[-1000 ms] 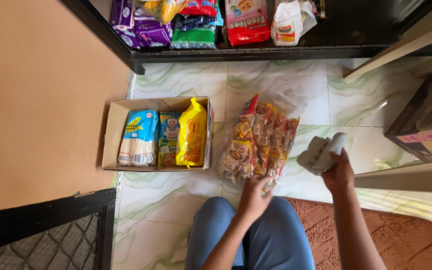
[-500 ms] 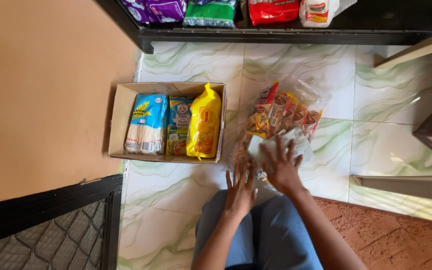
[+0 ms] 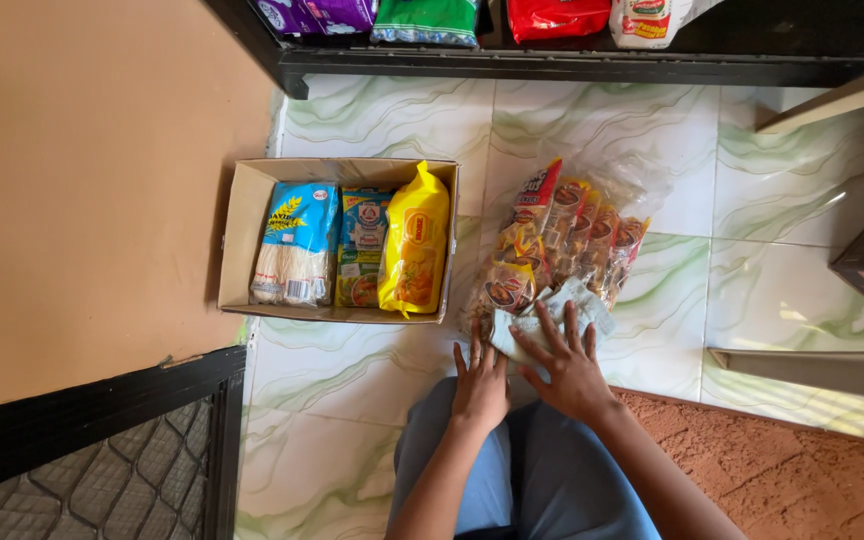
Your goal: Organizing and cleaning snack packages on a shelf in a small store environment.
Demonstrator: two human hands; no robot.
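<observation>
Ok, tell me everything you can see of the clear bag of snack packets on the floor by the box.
The clear bag of snack packets lies flat on the green-veined white floor tiles, just right of the cardboard box. Its thin, glossy plastic shows rows of small red, yellow and orange packets. The far end is crumpled and loose. At the near end the right hand presses a pale cloth on it, and the left hand rests at its near corner.

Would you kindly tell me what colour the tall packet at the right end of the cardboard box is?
The tall packet is bright yellow, seen best in the head view.
</observation>
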